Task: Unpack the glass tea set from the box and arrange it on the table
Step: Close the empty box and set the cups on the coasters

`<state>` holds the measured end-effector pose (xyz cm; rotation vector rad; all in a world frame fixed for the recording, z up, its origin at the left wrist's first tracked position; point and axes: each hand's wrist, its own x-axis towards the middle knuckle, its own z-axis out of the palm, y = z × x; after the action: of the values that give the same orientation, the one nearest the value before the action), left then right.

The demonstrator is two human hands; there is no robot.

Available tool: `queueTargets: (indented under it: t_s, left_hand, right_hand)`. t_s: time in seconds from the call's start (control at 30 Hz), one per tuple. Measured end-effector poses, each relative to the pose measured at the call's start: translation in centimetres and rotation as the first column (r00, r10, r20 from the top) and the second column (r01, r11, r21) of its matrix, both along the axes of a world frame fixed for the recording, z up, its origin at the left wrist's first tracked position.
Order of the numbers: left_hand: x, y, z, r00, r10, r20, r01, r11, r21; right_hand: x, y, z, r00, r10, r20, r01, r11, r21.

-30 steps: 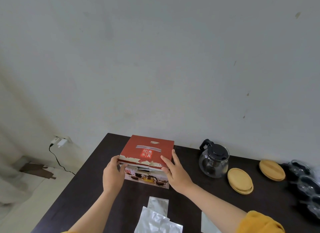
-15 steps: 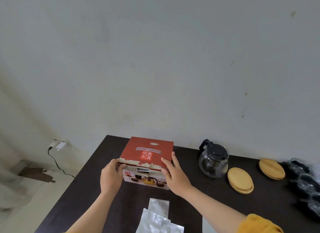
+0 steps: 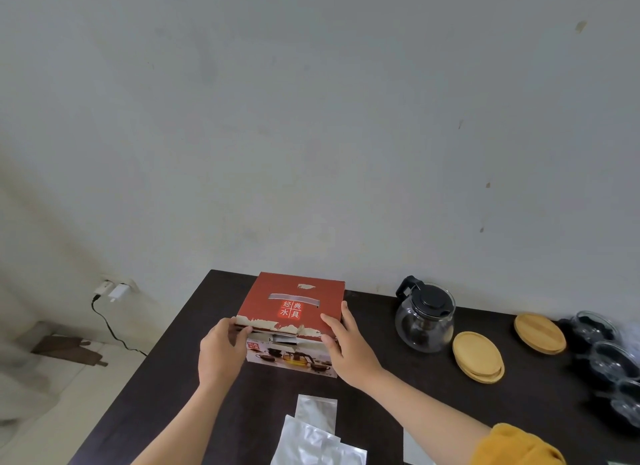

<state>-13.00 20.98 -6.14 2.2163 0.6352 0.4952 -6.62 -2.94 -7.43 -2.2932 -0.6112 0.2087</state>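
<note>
A red tea set box [image 3: 294, 302] with white characters on its lid rests on the dark table [image 3: 194, 329] near the far left corner. My left hand [image 3: 221, 352] grips the lid's front left corner, and my right hand [image 3: 348, 347] holds its front right edge. A glass teapot [image 3: 424, 317] with a black lid and handle stands to the right of the box. Two stacks of round wooden coasters [image 3: 478, 355] [image 3: 538, 331] lie beyond it. Several glass cups [image 3: 611, 357] sit in a row at the far right edge.
Silvery plastic bags [image 3: 317, 433] lie on the table in front of me. The wall runs right behind the table. To the left the table ends above a tiled floor, with a charger and black cable [image 3: 110, 322] at a wall socket.
The lid's front edge, slightly raised a second ago, has come down onto the box, which now sits flat. Both hands stay at its front corners.
</note>
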Motion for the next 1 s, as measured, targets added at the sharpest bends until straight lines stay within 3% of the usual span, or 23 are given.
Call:
queueTargets:
  t_s: [0.33,0.57,0.7,0.77,0.87,1.0]
  left_hand:
    - [0.6,-1.0,0.6,0.988,0.154,-0.023,-0.156,0.969,-0.190]
    - [0.5,0.2,0.5,0.986,0.129,-0.109,-0.137,0.988,-0.066]
    - [0.4,0.3,0.0,0.987,0.106,-0.122,-0.115,0.991,-0.072]
    - [0.7,0.0,-0.1,0.994,0.060,-0.096,-0.061,0.998,-0.012]
    - [1.6,-0.6,-0.3,0.989,-0.108,-0.097,0.121,0.982,0.142]
    - [2.3,-1.6,-0.8,0.927,-0.283,-0.245,0.330,0.927,0.177]
  right_hand:
    - [-0.3,0.2,-0.1,1.000,-0.013,0.011,0.013,0.999,-0.032]
    - [-0.1,0.1,0.1,1.000,-0.011,-0.001,0.011,1.000,-0.022]
    - [-0.1,0.1,0.3,1.000,-0.017,-0.002,0.017,0.999,-0.045]
    - [-0.2,0.4,0.3,0.998,-0.053,0.031,0.056,0.994,-0.093]
    - [-0.6,1.0,0.0,0.971,-0.078,0.225,0.123,0.973,-0.195]
    - [-1.5,1.7,-0.2,0.923,0.028,0.383,0.001,0.997,-0.077]
